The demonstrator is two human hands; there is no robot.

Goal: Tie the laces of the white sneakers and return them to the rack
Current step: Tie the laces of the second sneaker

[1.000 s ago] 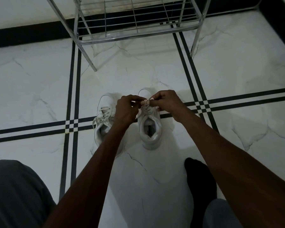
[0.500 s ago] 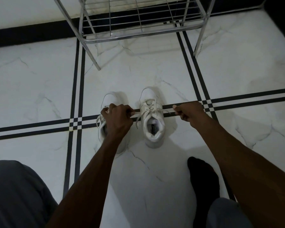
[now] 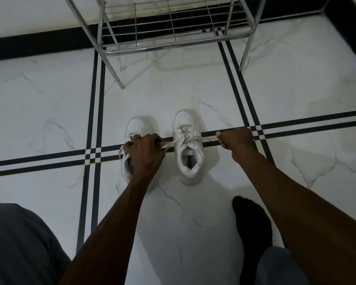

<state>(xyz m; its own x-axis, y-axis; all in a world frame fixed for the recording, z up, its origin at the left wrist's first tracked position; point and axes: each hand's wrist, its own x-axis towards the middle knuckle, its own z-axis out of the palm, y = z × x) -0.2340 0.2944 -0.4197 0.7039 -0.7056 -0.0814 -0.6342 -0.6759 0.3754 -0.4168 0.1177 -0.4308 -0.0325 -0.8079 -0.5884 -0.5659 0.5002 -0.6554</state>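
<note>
A grey-clad knee (image 3: 19,243) fills the near left corner. On the marble floor (image 3: 39,103), the left sneaker (image 3: 135,128) stands with its toe pointing away, its near half hidden under the left hand (image 3: 145,153), which is clenched around one lace end (image 3: 169,143). Just beside it stands the right sneaker (image 3: 188,149), its laces drawn out taut to either side. The right hand (image 3: 236,140) pinches the other lace end (image 3: 209,138), pulled well clear of the shoe. A black sock (image 3: 252,221) rests near right. The metal rack (image 3: 173,29) stands beyond both sneakers, apart from them.
</note>
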